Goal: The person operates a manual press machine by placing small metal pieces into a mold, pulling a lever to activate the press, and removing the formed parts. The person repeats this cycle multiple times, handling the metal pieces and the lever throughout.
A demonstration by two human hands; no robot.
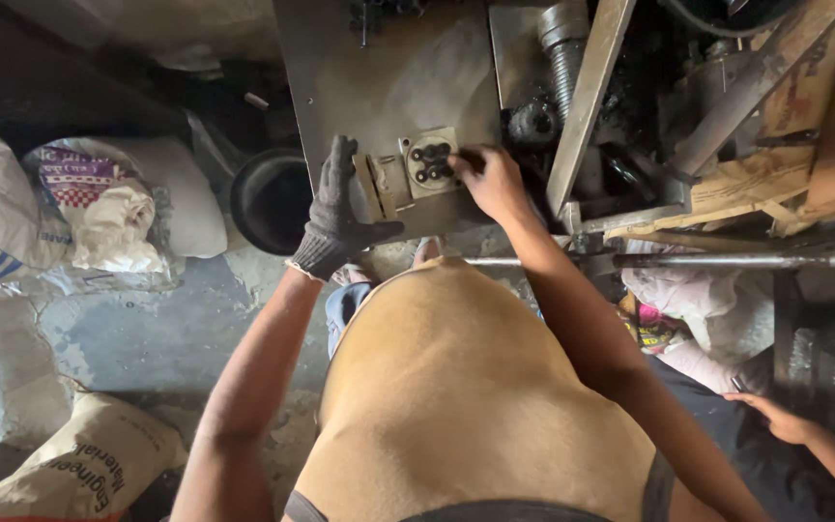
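My left hand [337, 215], in a dark knit glove, rests on the lower left edge of a grey metal machine panel [379, 77], its thumb along the panel's bottom rim. My right hand [491, 181] is bare and its fingers touch a small square switch box [430, 161] with dark push buttons mounted on that panel. A tan bracket [379, 186] sits between my two hands. Neither hand holds a loose object.
A black round bucket [271, 198] stands left of the panel. White sacks [108, 198] lie on the concrete floor at left. A slanted metal bar [587, 97] and a horizontal rod [727, 260] cross at right. Another person's hand [775, 416] shows at lower right.
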